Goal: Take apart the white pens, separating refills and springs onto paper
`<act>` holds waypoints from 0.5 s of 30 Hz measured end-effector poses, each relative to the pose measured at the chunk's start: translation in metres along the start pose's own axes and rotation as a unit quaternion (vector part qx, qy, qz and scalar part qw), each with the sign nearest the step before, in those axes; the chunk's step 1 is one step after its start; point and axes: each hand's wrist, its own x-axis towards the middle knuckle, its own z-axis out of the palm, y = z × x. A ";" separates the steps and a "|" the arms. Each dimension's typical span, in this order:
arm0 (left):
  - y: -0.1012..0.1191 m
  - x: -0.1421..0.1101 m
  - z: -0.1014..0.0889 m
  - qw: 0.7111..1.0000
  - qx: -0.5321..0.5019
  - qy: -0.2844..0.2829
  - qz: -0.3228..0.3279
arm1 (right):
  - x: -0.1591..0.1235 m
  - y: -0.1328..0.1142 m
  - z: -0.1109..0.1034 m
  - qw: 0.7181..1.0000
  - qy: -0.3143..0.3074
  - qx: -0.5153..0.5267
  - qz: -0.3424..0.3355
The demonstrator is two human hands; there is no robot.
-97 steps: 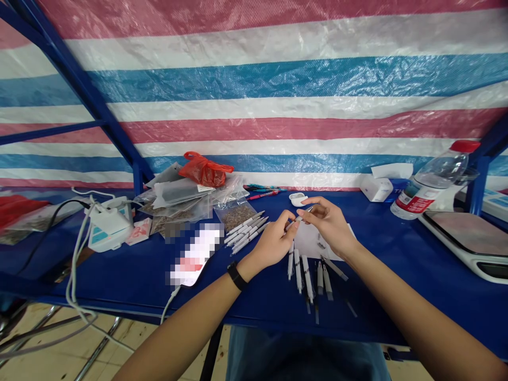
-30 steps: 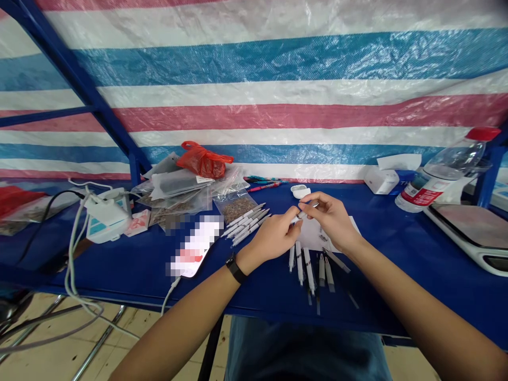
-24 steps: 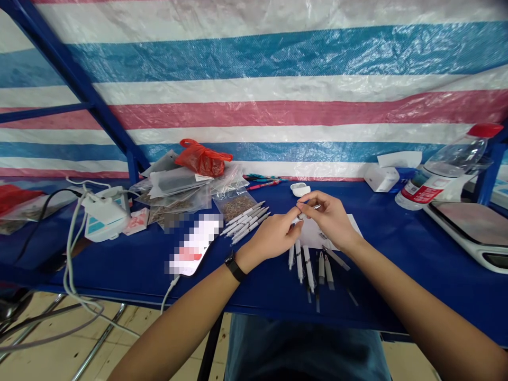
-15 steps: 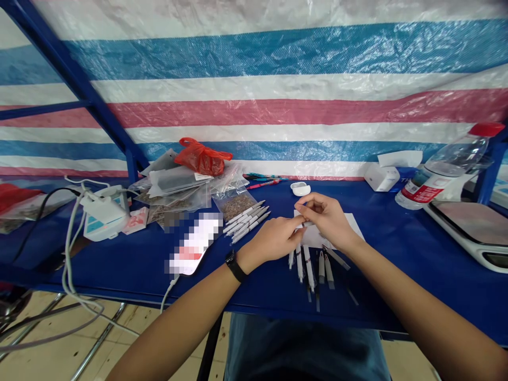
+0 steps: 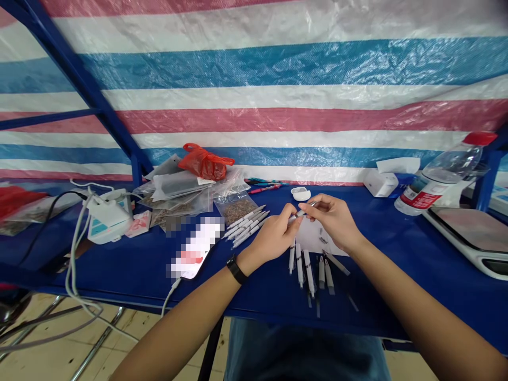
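Note:
My left hand [image 5: 273,236] and my right hand [image 5: 332,218] meet over the blue table [image 5: 130,275], both pinched on one slim white pen [image 5: 301,212] held slanted between them. Just below my hands lie several loose pen parts [image 5: 311,267] in a row, partly on a white sheet of paper [image 5: 313,237]. A bundle of assembled white pens [image 5: 246,224] lies to the left of my left hand. A black band sits on my left wrist.
A phone [image 5: 194,248] on a cable lies left of centre. Clear bags of small parts [image 5: 186,193], a red plastic bag [image 5: 204,163], a white power strip [image 5: 103,219], a small white case [image 5: 300,193], a tissue box [image 5: 383,181], a water bottle [image 5: 442,174] and a scale [image 5: 468,233] stand around.
My hands kept working the same pen; it dipped towards the table half a second ago and is lifted and slanted again now. The camera view shifted slightly.

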 end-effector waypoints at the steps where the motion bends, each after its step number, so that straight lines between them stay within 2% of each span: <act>1: 0.000 0.000 0.000 1.000 0.000 0.003 -0.001 | 0.000 -0.002 0.000 1.000 -0.007 0.019 0.011; 5: -0.001 0.001 0.001 1.000 0.005 0.001 -0.003 | -0.001 -0.006 0.000 0.995 -0.016 0.084 0.046; 8: -0.001 0.002 0.001 1.000 0.006 0.001 -0.009 | -0.002 -0.006 0.000 0.996 0.003 0.069 0.059; 15: 0.000 0.002 0.001 1.000 0.008 -0.001 -0.020 | -0.001 -0.002 0.001 0.999 -0.001 0.044 0.026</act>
